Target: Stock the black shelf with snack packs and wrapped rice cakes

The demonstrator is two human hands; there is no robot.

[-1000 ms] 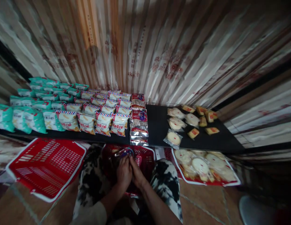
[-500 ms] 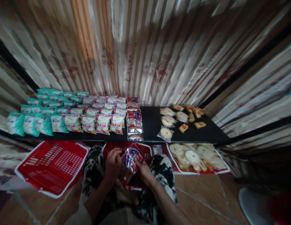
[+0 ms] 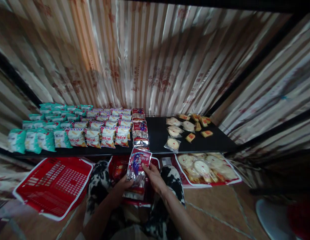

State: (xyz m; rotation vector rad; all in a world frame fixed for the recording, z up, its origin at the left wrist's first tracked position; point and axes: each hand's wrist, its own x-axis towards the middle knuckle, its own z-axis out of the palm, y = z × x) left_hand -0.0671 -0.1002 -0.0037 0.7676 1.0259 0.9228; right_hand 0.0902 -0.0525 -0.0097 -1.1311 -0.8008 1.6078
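Note:
Between my knees, a shiny red and silver snack packet (image 3: 138, 164) with a blue figure printed on it is held upright. My left hand (image 3: 122, 189) grips its lower left edge, thumb on the front. On the other side, my right hand (image 3: 154, 177) pinches its right edge, thumb also on the front. Fingers behind the packet are hidden. Below both hands sits a red basket (image 3: 156, 162), with red packaging partly visible inside. Just beyond the packet, similar red and silver packets (image 3: 140, 130) stand in a column on the black shelf (image 3: 156, 136).
Rows of green snack bags (image 3: 45, 140) and white and orange snack bags (image 3: 107, 136) fill the shelf's left. Round wrapped crackers (image 3: 173, 144) and small yellow packs (image 3: 207, 133) lie at right. One red basket (image 3: 70, 176) is at left; another basket (image 3: 187, 183) holds round crackers.
The packet has risen toward the shelf's front edge and turned more upright. My left hand, formerly beside it with bent fingers, now grips its lower left edge. The right hand still holds it.

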